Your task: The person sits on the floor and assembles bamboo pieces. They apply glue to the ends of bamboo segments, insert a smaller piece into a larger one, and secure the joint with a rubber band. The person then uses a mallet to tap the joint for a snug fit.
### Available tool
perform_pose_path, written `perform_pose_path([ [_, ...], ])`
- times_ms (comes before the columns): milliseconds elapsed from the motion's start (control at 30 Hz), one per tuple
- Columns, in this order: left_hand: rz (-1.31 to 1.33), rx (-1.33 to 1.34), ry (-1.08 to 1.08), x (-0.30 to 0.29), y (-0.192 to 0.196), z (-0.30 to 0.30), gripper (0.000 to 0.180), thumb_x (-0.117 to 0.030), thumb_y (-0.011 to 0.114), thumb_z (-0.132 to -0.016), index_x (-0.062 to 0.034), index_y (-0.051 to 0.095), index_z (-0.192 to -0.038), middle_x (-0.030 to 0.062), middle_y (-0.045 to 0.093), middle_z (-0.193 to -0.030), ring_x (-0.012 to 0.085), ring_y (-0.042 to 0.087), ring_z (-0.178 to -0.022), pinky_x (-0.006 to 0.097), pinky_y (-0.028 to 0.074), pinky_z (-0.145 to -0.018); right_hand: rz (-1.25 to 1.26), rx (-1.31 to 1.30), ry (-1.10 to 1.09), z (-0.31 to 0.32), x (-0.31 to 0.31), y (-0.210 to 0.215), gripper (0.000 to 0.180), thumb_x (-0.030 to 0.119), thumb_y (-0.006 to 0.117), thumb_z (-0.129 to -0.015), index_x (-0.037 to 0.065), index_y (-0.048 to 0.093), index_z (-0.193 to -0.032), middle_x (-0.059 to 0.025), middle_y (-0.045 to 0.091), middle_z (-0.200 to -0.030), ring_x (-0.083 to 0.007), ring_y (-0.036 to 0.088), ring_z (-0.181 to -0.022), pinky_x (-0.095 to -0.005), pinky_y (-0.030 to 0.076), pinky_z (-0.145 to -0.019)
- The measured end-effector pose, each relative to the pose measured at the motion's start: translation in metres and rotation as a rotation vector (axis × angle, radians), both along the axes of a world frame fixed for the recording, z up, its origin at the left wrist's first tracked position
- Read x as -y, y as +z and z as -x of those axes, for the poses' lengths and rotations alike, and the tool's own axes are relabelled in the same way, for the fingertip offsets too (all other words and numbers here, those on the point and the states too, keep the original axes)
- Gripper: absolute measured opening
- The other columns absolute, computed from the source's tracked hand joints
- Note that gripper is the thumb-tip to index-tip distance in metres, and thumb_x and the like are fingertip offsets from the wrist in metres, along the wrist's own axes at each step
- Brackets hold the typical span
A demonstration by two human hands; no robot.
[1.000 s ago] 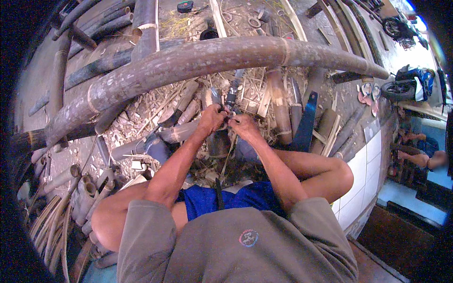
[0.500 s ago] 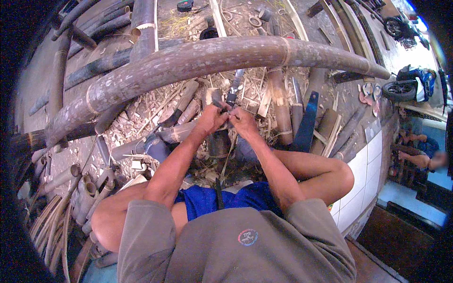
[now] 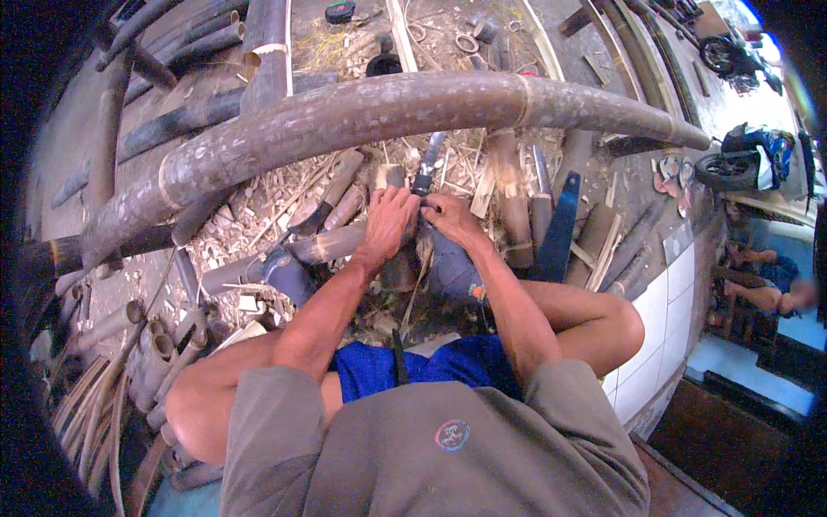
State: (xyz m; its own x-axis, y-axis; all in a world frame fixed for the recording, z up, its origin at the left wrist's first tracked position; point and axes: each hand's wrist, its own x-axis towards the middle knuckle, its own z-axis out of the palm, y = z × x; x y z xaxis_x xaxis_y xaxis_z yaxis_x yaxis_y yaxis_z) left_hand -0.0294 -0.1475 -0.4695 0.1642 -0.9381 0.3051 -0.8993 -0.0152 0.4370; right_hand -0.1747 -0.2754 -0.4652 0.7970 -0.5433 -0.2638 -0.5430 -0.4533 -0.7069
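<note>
Between the knees, low over the littered ground: left hand (image 3: 389,217) and right hand (image 3: 450,217), fingers curled shut together on a dark-handled blade (image 3: 424,177), seemingly a knife, though the grip hides most of it; blade points away, toward the long bamboo pole (image 3: 370,112) arching just beyond; short, controlled strokes away from the body suit best; pole ahead, cut bamboo pieces (image 3: 332,246) left, blue saw (image 3: 558,226) right; little free room.

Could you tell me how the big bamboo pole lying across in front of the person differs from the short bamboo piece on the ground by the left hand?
The big bamboo pole is thick, spans the view and lies beyond both hands. The short bamboo piece is far thinner, cut short, and lies beside the left hand. Both are grey-brown bamboo.
</note>
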Motion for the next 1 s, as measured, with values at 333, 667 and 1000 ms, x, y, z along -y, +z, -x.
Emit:
perform_pose_path([
  [333, 0.062, -0.143, 0.073, -0.002, -0.007, 0.002, 0.02, -0.013, 0.068, -0.081, -0.0105, 0.059, -0.099, 0.0081, 0.053, -0.094, 0.0287, 0.053, -0.099, 0.044, 0.039, -0.091, -0.381, 0.058, -0.03, 0.008, 0.017, -0.009, 0.028, 0.027, 0.07, -0.091, 0.007, 0.072, -0.11, -0.0087, 0.069, -0.1, -0.0217, 0.063, -0.097, -0.037, 0.05, -0.088],
  [667, 0.023, -0.203, -0.059, -0.005, -0.005, -0.009, 0.023, -0.009, 0.072, -0.076, -0.0107, 0.056, -0.093, 0.0089, 0.055, -0.093, 0.0317, 0.054, -0.092, 0.044, 0.04, -0.081, 0.182, 0.05, 0.104, -0.008, 0.012, -0.017, 0.021, 0.02, 0.07, -0.081, 0.001, 0.068, -0.09, -0.0196, 0.068, -0.09, -0.0407, 0.066, -0.088, -0.0507, 0.052, -0.081],
  [1000, -0.166, -0.183, -0.22, -0.016, -0.007, 0.001, 0.045, -0.009, 0.079, -0.061, -0.0111, 0.061, -0.102, 0.0069, 0.057, -0.096, 0.0301, 0.055, -0.099, 0.044, 0.042, -0.085, 0.31, -0.042, 0.213, -0.016, 0.025, -0.029, 0.013, 0.015, 0.063, -0.081, 0.001, 0.065, -0.082, -0.0209, 0.066, -0.087, -0.0408, 0.065, -0.088, -0.0505, 0.05, -0.082],
])
